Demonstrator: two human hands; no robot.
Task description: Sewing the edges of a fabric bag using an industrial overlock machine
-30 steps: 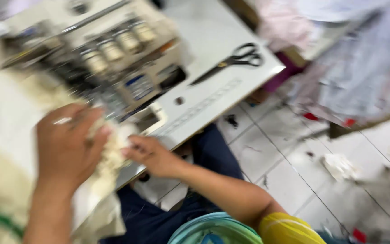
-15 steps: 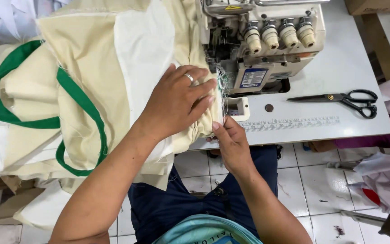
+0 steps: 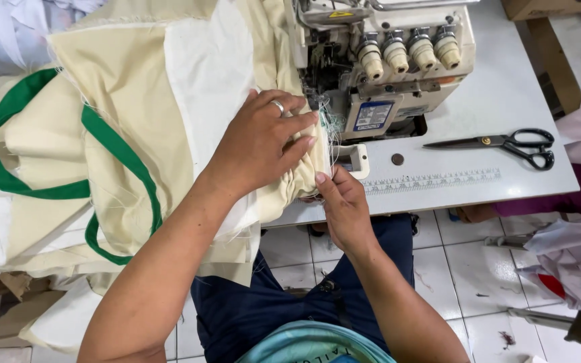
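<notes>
A cream cloth bag (image 3: pixel 136 134) with green handles (image 3: pixel 112 151) lies bunched on the white sewing table (image 3: pixel 506 101), its edge under the foot of a cream overlock machine (image 3: pixel 378 60). My left hand (image 3: pixel 263 144), a ring on one finger, presses flat on the gathered fabric just left of the needle. My right hand (image 3: pixel 341 202) pinches the fabric's edge at the table's front, below the machine.
Black scissors (image 3: pixel 506 142) lie on the table right of the machine, above a printed ruler strip (image 3: pixel 432 180). Heaps of pale fabric (image 3: pixel 573 255) sit on the tiled floor at right. More cloth is piled at far left.
Between the oldest frame and now the view swung from the blurred right side to over the machine. Since half a second ago both hands stay on the fabric, barely moved.
</notes>
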